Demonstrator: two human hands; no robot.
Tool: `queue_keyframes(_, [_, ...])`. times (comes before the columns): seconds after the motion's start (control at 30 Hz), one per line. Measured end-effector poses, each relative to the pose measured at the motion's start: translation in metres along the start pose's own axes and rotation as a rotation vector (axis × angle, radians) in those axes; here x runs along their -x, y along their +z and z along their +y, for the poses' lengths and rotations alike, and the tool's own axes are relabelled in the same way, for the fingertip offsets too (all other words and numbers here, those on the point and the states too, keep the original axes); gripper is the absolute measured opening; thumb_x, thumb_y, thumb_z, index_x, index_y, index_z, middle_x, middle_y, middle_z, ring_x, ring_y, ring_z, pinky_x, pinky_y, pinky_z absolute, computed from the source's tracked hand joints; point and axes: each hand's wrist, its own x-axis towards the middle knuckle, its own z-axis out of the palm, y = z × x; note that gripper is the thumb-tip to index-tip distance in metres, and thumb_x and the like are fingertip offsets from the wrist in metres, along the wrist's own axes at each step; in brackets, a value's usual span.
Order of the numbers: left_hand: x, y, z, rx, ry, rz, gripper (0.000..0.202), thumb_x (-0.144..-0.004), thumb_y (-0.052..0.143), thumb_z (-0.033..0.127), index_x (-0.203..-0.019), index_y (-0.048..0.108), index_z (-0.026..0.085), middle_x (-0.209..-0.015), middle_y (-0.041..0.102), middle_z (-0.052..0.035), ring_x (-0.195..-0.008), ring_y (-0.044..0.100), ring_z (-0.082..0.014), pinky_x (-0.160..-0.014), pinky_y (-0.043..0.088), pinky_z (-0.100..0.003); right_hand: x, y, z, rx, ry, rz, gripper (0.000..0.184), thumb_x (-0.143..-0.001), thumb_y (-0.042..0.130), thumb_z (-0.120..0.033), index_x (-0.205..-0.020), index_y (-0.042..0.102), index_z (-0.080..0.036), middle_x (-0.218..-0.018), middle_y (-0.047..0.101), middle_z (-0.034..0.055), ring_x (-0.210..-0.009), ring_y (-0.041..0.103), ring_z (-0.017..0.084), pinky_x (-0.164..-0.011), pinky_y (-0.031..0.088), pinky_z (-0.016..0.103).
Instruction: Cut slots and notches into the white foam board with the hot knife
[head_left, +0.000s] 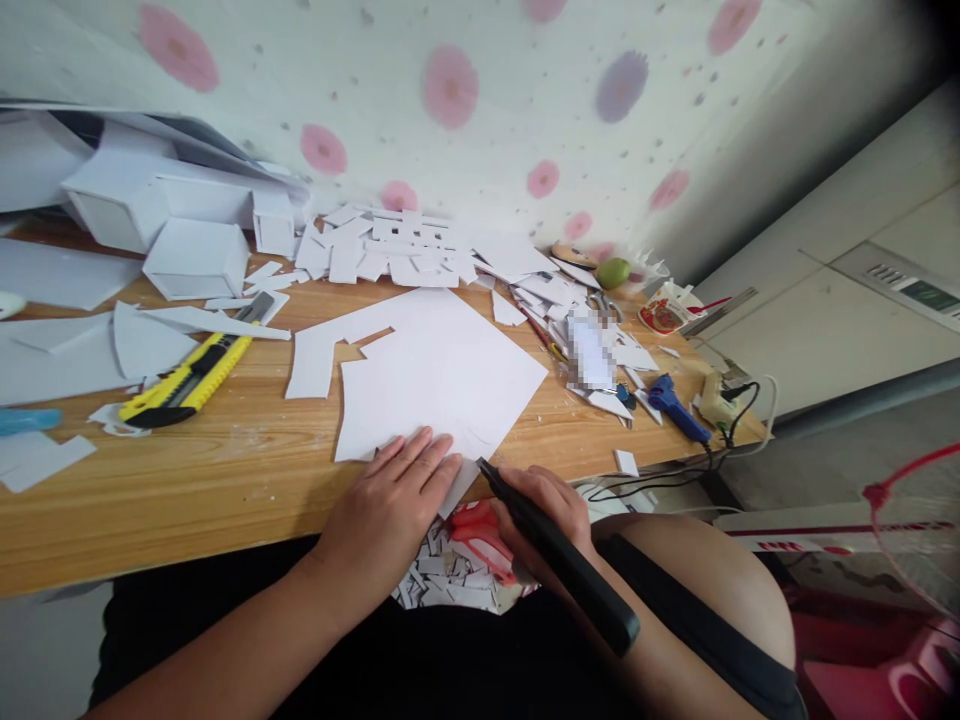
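A large white sheet of foam board or card [442,360], with angular notches cut at its left side, lies on the wooden table. My left hand [409,475] rests flat on its near edge, fingers stretched out. Just right of it, my right hand [551,510] is wrapped round a black utility knife [566,555]. The knife's front end touches or nearly touches the sheet's lower right edge; its blade is not plainly visible. A narrow strip [459,487] of the sheet juts over the table edge between my hands.
A yellow utility knife [191,375] lies at left among white pieces. White box shapes [199,258] stand behind it. Cut scraps [405,245] line the wall. At right are a blue glue gun [675,408], a power strip [716,398] and cables. Scraps [450,580] fill a container below.
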Motion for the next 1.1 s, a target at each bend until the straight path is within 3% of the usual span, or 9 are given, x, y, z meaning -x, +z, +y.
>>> queue_keyframes(0.27, [-0.002, -0.001, 0.001, -0.062, 0.005, 0.038, 0.041, -0.096, 0.037, 0.003, -0.117, 0.071, 0.013, -0.129, 0.072, -0.0108, -0.12, 0.068, -0.0306, -0.098, 0.058, -0.048, 0.011, -0.001, -0.003, -0.006, 0.049, 0.005, 0.033, -0.086, 0.068, -0.018, -0.117, 0.064, -0.026, -0.08, 0.072, 0.003, -0.063, 0.07, 0.02, -0.056, 0.059, 0.03])
queue_keyframes(0.43, [-0.001, 0.0, 0.002, -0.122, 0.034, 0.063, 0.042, -0.096, 0.037, 0.003, -0.118, 0.071, 0.013, -0.13, 0.072, -0.0116, -0.12, 0.067, -0.0297, -0.099, 0.056, -0.047, 0.002, -0.002, 0.007, -0.058, 0.331, 0.224, 0.025, -0.087, 0.072, -0.029, -0.111, 0.069, -0.023, -0.095, 0.079, 0.0068, -0.08, 0.078, 0.023, -0.069, 0.065, 0.034])
queue_keyframes(0.5, [-0.002, 0.0, 0.003, -0.127, 0.04, 0.05, 0.041, -0.096, 0.038, 0.004, -0.119, 0.071, 0.012, -0.131, 0.071, -0.0132, -0.121, 0.066, -0.0299, -0.101, 0.055, -0.047, -0.015, -0.001, 0.009, -0.116, 0.325, 0.254, 0.027, -0.087, 0.073, -0.031, -0.112, 0.069, -0.021, -0.097, 0.079, 0.0082, -0.081, 0.078, 0.024, -0.071, 0.065, 0.035])
queue_keyframes(0.67, [-0.004, -0.003, 0.003, -0.071, -0.012, -0.007, 0.039, -0.097, 0.039, 0.007, -0.12, 0.07, 0.014, -0.131, 0.07, -0.0131, -0.122, 0.064, -0.0325, -0.098, 0.055, -0.05, -0.048, 0.013, 0.002, -0.118, 0.281, 0.138, 0.021, -0.085, 0.071, -0.024, -0.106, 0.07, -0.023, -0.09, 0.078, 0.0052, -0.077, 0.076, 0.021, -0.069, 0.064, 0.032])
queue_keyframes(0.93, [-0.005, -0.005, 0.002, -0.06, -0.028, -0.041, 0.046, -0.098, 0.035, 0.006, -0.131, 0.065, 0.015, -0.139, 0.065, -0.0135, -0.13, 0.06, -0.0329, -0.104, 0.053, -0.051, -0.052, 0.023, 0.0, -0.069, 0.23, 0.077, 0.019, -0.084, 0.068, -0.022, -0.103, 0.069, -0.022, -0.082, 0.076, 0.0039, -0.071, 0.074, 0.02, -0.064, 0.062, 0.031])
queue_keyframes(1.1, [-0.006, -0.005, 0.002, -0.089, 0.006, -0.04, 0.049, -0.1, 0.029, 0.007, -0.128, 0.068, 0.012, -0.139, 0.066, -0.0152, -0.129, 0.062, -0.0344, -0.101, 0.057, -0.049, -0.055, 0.022, 0.0, -0.069, 0.232, 0.047, 0.02, -0.085, 0.068, -0.022, -0.104, 0.07, -0.022, -0.085, 0.077, 0.0042, -0.073, 0.075, 0.02, -0.065, 0.063, 0.031])
